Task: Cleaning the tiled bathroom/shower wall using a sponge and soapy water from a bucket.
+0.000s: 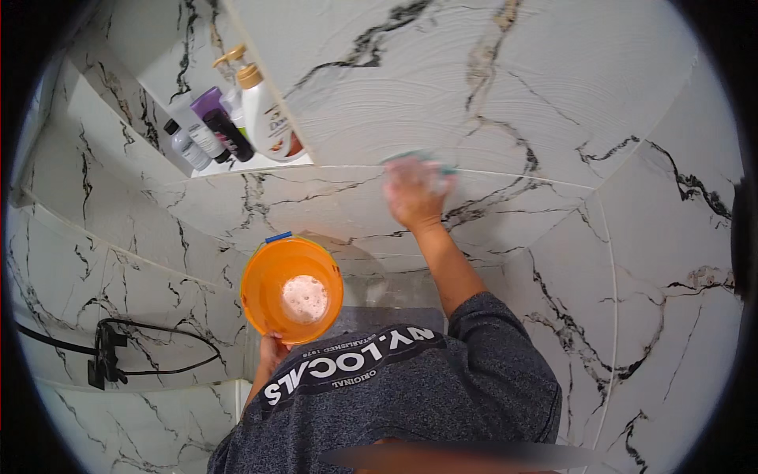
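Observation:
My left hand grips the near rim of an orange bucket, fingers closed at its edge. Inside the bucket, white suds float on the liquid at the bottom. A blue grip sits on the bucket's handle at the far rim. My right hand, smeared by motion, presses a green scrubbing pad against the marbled wall tile, near a horizontal joint. Only the pad's edges show past the fingers, and its exact shape is blurred. Streaks of thin lather mark the tile above this hand.
Left of my right hand, a recessed wall shelf holds a white pump bottle and several smaller bottles. A black wall fixture with a hose juts out at the lower left. Another dark object stands at the right rim.

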Motion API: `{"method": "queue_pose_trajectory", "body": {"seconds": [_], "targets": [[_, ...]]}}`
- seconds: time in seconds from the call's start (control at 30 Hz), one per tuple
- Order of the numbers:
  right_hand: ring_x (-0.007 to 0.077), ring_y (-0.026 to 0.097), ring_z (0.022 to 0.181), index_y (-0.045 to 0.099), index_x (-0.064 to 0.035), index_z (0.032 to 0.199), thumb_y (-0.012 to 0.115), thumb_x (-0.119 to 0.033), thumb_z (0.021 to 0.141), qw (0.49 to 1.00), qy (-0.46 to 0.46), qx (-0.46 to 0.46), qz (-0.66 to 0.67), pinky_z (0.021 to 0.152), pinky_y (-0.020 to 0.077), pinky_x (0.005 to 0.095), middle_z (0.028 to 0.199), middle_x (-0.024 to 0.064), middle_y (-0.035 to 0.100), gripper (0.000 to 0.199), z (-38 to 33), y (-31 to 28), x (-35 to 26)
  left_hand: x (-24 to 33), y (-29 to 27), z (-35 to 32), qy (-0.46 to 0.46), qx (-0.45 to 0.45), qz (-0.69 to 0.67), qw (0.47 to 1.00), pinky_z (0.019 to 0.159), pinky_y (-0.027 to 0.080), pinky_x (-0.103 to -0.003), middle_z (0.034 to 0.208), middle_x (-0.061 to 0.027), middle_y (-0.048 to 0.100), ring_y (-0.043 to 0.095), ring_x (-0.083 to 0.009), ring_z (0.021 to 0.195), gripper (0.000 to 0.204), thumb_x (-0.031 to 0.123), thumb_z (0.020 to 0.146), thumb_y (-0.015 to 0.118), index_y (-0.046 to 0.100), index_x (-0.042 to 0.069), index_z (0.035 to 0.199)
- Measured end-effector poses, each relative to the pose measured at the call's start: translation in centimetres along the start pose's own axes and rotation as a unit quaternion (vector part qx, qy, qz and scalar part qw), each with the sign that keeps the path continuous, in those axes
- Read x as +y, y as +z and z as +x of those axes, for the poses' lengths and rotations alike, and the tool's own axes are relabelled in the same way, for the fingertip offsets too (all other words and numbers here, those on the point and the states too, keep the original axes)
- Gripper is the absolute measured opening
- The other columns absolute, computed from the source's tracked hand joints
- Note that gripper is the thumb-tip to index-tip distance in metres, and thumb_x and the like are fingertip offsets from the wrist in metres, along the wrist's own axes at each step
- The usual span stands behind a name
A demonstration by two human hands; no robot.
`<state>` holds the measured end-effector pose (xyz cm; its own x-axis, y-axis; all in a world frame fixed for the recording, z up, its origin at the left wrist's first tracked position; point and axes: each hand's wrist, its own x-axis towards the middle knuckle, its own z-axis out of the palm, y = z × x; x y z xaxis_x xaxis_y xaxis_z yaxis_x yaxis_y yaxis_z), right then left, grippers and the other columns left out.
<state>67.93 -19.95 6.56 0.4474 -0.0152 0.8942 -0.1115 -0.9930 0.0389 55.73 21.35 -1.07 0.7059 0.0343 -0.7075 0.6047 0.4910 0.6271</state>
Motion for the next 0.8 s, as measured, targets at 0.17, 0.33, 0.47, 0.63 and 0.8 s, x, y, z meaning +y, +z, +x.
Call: {"method": "queue_pose_trajectory", "body": {"seconds": [0.17,0.33,0.47,0.63,0.8], "targets": [[0.0269,0.020,0.126,0.040,-0.0189,0.125,0.049,-0.028,0.080,0.961,-0.243,0.060,-0.115,0.094,0.0199,0.0498,0.134,0.0069,0.031,0.047,-2.8,1.7,1.6,3.0,-6.6,4.0,-0.021,-0.086,0.004,0.996,0.057,0.050,-0.027,0.094,-0.0079,0.055,0.057,-0.0215,0.082,0.039,0.008,0.064,0.042,0.045,0.002,0.103],[0.0249,0.034,0.118,0.052,-0.0046,0.115,0.051,-0.016,0.076,0.959,0.122,0.254,-0.027,0.086,0.0310,0.0438,0.126,0.0161,0.040,0.040,9.5,-3.5,-0.7,5.3,-6.0,4.9,-0.094,-0.049,0.040,0.994,0.041,0.038,-0.025,0.069,-0.0043,0.051,0.046,-0.0186,0.047,0.030,0.008,0.062,0.045,0.047,0.004,0.092],[0.0224,0.054,0.085,0.059,-0.0069,0.102,0.054,-0.012,0.071,0.987,-0.015,0.127,-0.094,0.068,0.0409,0.0389,0.100,0.0092,0.058,0.032,8.3,-0.6,-8.4,5.1,-5.8,8.9,-0.125,-0.087,0.057,0.987,0.035,0.033,-0.025,0.063,-0.0028,0.048,0.041,-0.0160,0.041,0.027,0.009,0.063,0.046,0.048,0.005,0.089],[0.0238,0.056,0.072,0.059,-0.0078,0.073,0.047,-0.015,0.073,0.915,-0.147,-0.172,0.333,0.065,0.0420,0.0378,0.077,0.0070,0.059,0.014,-6.3,0.3,-19.1,4.3,-5.8,12.8,-0.198,-0.227,0.103,0.948,0.085,0.043,-0.043,0.114,-0.0159,0.047,0.048,-0.0286,0.106,0.050,0.003,0.067,0.044,0.037,0.000,0.116],[0.0245,0.056,0.091,0.063,-0.0099,0.087,0.046,-0.018,0.078,0.814,-0.046,-0.548,0.186,0.077,0.0432,0.0362,0.092,0.0098,0.060,0.021,-19.3,-0.6,-19.9,1.9,0.3,11.0,-0.177,-0.265,0.161,0.934,0.076,0.048,-0.042,0.108,-0.0127,0.050,0.052,-0.0266,0.098,0.050,-0.002,0.069,0.042,0.036,0.005,0.117]]}}
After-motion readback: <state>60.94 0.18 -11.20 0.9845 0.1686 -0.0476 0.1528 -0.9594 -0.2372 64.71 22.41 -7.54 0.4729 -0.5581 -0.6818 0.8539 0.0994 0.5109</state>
